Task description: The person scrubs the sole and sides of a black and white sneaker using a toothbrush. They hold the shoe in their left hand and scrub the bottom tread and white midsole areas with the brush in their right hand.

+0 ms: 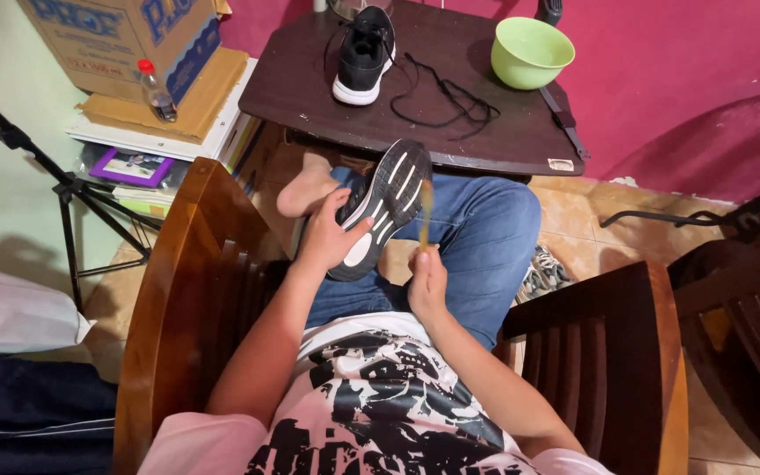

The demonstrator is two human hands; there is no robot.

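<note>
I sit in a wooden armchair (182, 290) with one leg crossed over my lap. My left hand (332, 233) grips a black sneaker (384, 207) by its heel, sole turned up, showing white tread stripes. Just right of the sole, my right hand (428, 277) is shut on a thin yellowish brush (426, 211) that is blurred. A matching black sneaker (364, 54) stands on the dark wooden table (485, 132) ahead, with a loose black lace (450, 101) beside it.
A green bowl (529, 51) sits at the table's far right. A cardboard box (125, 35), a small bottle (156, 92) and stacked papers stand at the left, next to a black tripod (63, 189). Another dark wooden chair (741, 308) is at the right.
</note>
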